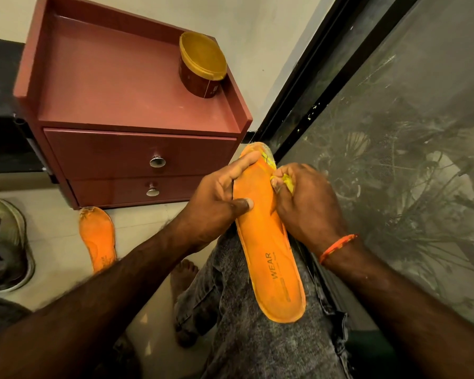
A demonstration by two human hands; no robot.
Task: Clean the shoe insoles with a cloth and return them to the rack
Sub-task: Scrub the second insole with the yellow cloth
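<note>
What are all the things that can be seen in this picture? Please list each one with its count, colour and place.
Orange foam insole printed WEAR: 1, orange, lying along the person's lap, held at its far end.
Second orange foam insole: 1, orange, on the floor in front of the cabinet.
Small yellow cloth: 1, yellow, bunched in the right hand against the insole's edge.
Reddish-brown two-drawer cabinet: 1, reddish-brown, on the floor, upper left.
Round brown tub with yellow lid: 1, brown and yellow, on the cabinet top.
Pale shoe: 1, pale with dark inside, left edge.
Dark-framed mesh window: 1, grey, right.
Grey jeans: 1, grey, on the legs.
Orange thread wristband: 1, right wrist.
Bare foot: 1, on the floor.
Left hand: holds the insole.
Right hand: grips the cloth.
</note>
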